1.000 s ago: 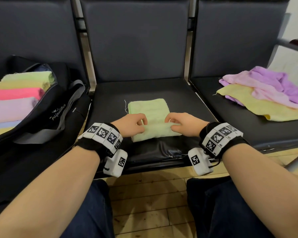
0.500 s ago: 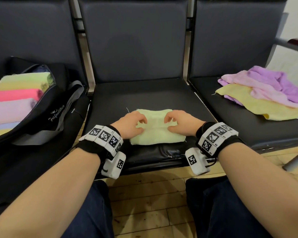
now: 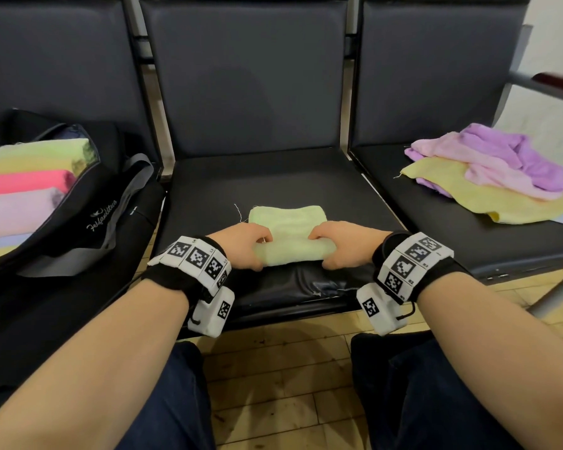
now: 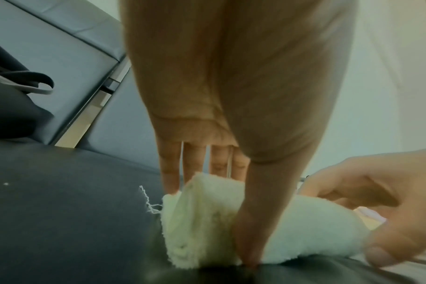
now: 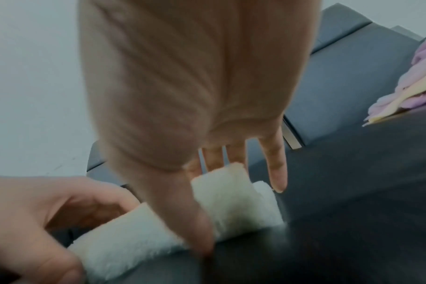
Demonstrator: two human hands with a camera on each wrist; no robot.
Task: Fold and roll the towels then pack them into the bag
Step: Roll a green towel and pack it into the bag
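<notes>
Left hand: I see my left hand (image 3: 241, 243) clamped on the left end of the green towel (image 3: 290, 233), thumb under the near roll, fingers over the top; fingertips hidden behind the cloth in the left wrist view.
Right hand: my right hand (image 3: 345, 245) grips the right end the same way; the little finger (image 5: 276, 169) sticks out straight past the towel's end. This view is blurred.
Green towel: partly rolled at its near edge, the far part flat, lying near the front of the middle seat (image 3: 273, 177). A loose thread (image 3: 238, 212) trails off its far-left corner.
Bag: black bag (image 3: 88, 219) on the left seat, open, holding rolled towels (image 3: 23, 186) in green, yellow, pink and pale tones; cut off by the left edge, so I cannot count them.
Loose pile: purple, pink and yellow towels (image 3: 488, 177) heaped on the right seat, well apart from my hands; layers overlap, number unclear.
Foreground: my knees in dark trousers (image 3: 420, 401) over a wooden floor (image 3: 280, 368).
</notes>
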